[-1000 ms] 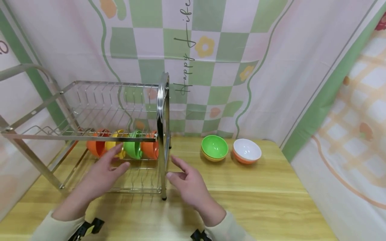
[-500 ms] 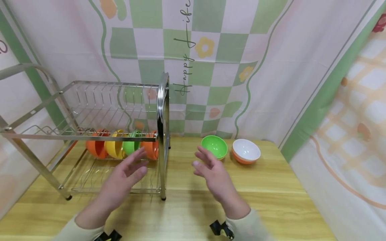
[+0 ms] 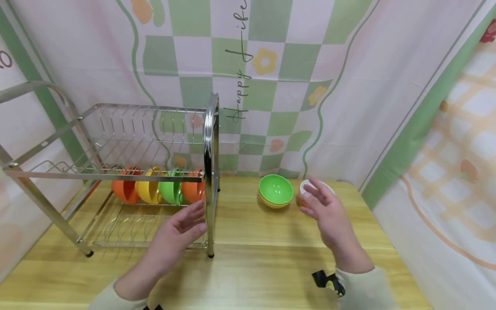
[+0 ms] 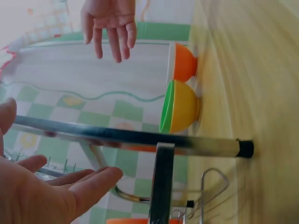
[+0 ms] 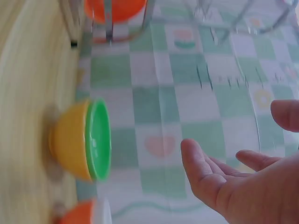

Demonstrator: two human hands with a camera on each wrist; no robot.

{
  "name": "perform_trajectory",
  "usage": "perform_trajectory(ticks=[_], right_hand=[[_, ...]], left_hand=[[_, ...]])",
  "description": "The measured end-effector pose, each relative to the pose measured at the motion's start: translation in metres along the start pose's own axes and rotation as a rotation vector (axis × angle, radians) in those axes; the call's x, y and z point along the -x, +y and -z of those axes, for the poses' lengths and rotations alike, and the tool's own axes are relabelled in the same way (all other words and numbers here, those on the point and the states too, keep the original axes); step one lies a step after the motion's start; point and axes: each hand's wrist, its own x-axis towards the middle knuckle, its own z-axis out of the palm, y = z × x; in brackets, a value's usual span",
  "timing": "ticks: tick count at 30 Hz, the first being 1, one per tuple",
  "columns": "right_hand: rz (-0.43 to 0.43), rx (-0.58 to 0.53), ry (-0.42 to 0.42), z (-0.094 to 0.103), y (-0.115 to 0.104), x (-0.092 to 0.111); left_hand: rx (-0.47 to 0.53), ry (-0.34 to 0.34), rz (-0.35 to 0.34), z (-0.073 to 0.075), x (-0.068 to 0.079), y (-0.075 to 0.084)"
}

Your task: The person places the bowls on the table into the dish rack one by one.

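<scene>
My right hand (image 3: 331, 215) is in the air with fingers spread, overlapping the white-lined orange bowl (image 3: 304, 201) in the head view and holding nothing. The right wrist view shows a gap between those fingers and the bowls. Beside that bowl stands a green bowl (image 3: 276, 189) nested in a yellow bowl (image 5: 70, 140). My left hand (image 3: 174, 241), relaxed and without anything in it, hovers in front of the right post of the metal dish rack (image 3: 209, 163). On the rack's lower tier, orange, yellow and green bowls (image 3: 169, 191) stand on their sides in a row.
The rack's upper tier (image 3: 143, 142) holds no dishes and overhangs the row of bowls. Its front right foot (image 3: 211, 255) rests on the wooden table (image 3: 248, 275). A patterned curtain (image 3: 267, 99) hangs behind the table, with another cloth at the right.
My right hand has swept from beside the rack post to the right, over to the white-lined bowl. The left hand has drawn back from the lower tier and shifted right. The bowls stay put.
</scene>
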Motion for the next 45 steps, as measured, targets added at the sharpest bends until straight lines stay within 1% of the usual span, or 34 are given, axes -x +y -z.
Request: perform_trajectory(ticks=[6, 8, 10, 14, 18, 22, 27, 29, 34, 41, 45], right_hand=[[0.005, 0.094, 0.094, 0.042, 0.001, -0.013], [-0.006, 0.137, 0.126, 0.055, 0.002, -0.019], [-0.023, 0.175, 0.156, 0.067, 0.003, -0.024], [-0.053, 0.239, 0.177, 0.090, 0.008, -0.035], [-0.083, 0.324, 0.179, 0.106, 0.013, -0.046], [-0.120, 0.394, 0.164, 0.116, 0.018, -0.055], [-0.148, 0.438, 0.126, 0.126, 0.030, -0.068], [-0.157, 0.437, 0.106, 0.128, 0.035, -0.073], [-0.203, 0.411, 0.054, 0.134, 0.046, -0.086], [-0.288, 0.348, -0.023, 0.142, 0.060, -0.103], [-0.299, 0.343, -0.049, 0.142, 0.070, -0.110]], left_hand=[[0.012, 0.036, 0.022, -0.009, -0.002, -0.004], [0.022, 0.053, 0.025, -0.011, -0.003, -0.005], [0.012, 0.075, 0.030, -0.013, -0.003, -0.007], [-0.028, 0.111, 0.043, -0.015, -0.005, -0.009], [-0.073, 0.138, 0.055, -0.016, -0.006, -0.010], [-0.112, 0.149, 0.060, -0.017, -0.008, -0.010], [-0.151, 0.135, 0.065, -0.017, -0.010, -0.011], [-0.180, 0.136, 0.064, -0.017, -0.010, -0.012], [-0.246, 0.149, 0.027, -0.018, -0.010, -0.014], [-0.259, 0.153, 0.038, -0.018, -0.008, -0.011], [-0.260, 0.151, 0.036, -0.017, -0.008, -0.011]])
